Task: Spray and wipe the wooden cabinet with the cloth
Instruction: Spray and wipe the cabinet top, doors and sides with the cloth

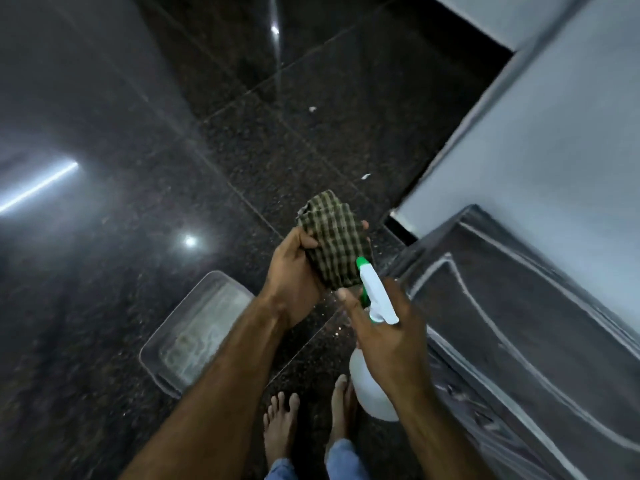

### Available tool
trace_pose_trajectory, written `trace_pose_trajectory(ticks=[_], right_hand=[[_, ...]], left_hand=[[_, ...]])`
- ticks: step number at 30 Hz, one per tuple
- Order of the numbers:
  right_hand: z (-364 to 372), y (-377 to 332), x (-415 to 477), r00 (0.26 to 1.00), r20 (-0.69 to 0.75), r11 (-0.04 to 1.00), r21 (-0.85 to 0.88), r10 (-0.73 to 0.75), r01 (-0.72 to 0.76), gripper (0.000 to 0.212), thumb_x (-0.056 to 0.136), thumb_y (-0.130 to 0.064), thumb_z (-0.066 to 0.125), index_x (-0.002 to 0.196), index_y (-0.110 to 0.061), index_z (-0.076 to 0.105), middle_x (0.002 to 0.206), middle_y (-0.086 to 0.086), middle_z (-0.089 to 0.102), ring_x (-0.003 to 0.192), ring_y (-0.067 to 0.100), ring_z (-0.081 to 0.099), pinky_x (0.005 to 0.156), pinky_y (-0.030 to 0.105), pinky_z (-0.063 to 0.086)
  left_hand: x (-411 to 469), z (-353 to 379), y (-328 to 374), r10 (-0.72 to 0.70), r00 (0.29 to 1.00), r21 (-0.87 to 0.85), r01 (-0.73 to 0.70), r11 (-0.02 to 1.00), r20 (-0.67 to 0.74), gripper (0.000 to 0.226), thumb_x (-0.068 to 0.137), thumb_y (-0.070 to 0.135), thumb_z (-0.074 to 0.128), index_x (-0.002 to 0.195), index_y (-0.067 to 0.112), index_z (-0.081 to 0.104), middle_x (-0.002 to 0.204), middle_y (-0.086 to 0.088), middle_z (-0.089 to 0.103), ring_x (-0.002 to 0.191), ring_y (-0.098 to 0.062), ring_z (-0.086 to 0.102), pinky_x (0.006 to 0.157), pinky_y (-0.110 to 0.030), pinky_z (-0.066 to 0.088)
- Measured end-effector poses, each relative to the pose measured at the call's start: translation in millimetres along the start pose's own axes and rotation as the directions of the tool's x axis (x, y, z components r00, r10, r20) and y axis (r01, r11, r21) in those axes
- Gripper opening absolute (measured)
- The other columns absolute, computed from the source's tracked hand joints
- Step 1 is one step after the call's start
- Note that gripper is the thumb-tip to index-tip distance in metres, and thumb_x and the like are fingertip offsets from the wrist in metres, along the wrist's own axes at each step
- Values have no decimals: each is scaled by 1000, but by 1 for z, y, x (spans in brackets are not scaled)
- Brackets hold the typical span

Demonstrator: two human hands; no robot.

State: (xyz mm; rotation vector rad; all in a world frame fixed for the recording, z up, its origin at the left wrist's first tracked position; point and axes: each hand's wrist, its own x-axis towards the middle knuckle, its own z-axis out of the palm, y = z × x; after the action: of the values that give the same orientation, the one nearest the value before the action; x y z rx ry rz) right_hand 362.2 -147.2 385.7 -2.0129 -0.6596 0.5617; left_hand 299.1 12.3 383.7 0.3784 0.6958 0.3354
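My left hand (294, 271) grips a bunched green-and-black checked cloth (334, 240) in front of me, above the floor. My right hand (388, 327) holds a white spray bottle (370, 386) by its neck, its white and green trigger head (375, 294) pointing at the cloth, the nozzle nearly touching it. The dark cabinet (519, 327), with pale carved lines on its panel, stands right of my right hand.
A clear plastic tray (194, 334) lies on the dark speckled tile floor (242, 150) left of my bare feet (280, 424). A pale wall (554, 140) rises at the right, behind the cabinet. Small white scraps lie on the floor ahead.
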Motion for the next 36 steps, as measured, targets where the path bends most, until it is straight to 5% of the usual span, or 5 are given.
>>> trace_pose_trajectory(ticks=[7, 13, 23, 30, 36], right_hand=[[-85, -10, -37, 976, -209, 998, -4, -55, 56, 26, 91, -42, 83, 84, -43, 58, 70, -23, 60, 67, 2, 61, 60, 7, 39], [-154, 29, -72, 894, -437, 993, 106, 100, -60, 25, 93, -56, 78, 84, -39, 61, 69, -4, 65, 62, 17, 65, 58, 39, 56], [-275, 154, -170, 762, -616, 980, 134, 200, -149, 45, 90, -25, 88, 85, -60, 61, 72, -1, 66, 64, 20, 64, 59, 33, 51], [-333, 226, -246, 652, -655, 923, 298, 382, -241, 23, 80, -65, 75, 96, -51, 65, 72, -3, 65, 66, 21, 68, 65, 29, 54], [-347, 274, -274, 445, -661, 797, 506, 604, -330, 37, 86, -44, 83, 82, -9, 72, 61, 7, 66, 55, 22, 66, 59, 36, 55]], left_hand=[[5, 82, -52, -117, 989, 87, 109, 990, 91, 68, 81, 27, 40, 143, 1, 52, 143, -19, 59, 133, -37, 53, 115, -55, 39], [5, 144, -149, -220, 968, 168, 199, 965, 117, 58, 80, 29, 42, 130, 6, 62, 130, -16, 67, 120, -34, 61, 103, -47, 46], [-11, 219, -348, -400, 909, 268, 358, 894, 118, 75, 81, 35, 38, 149, 6, 47, 148, -19, 55, 137, -39, 50, 114, -57, 39], [-12, 230, -436, -415, 905, 248, 383, 890, 94, 68, 90, 35, 31, 153, 12, 45, 150, -15, 54, 141, -40, 47, 119, -63, 31], [-9, 213, -441, -313, 948, 240, 291, 926, 60, 82, 74, 36, 46, 153, 12, 46, 148, -13, 57, 136, -35, 54, 108, -55, 48]])
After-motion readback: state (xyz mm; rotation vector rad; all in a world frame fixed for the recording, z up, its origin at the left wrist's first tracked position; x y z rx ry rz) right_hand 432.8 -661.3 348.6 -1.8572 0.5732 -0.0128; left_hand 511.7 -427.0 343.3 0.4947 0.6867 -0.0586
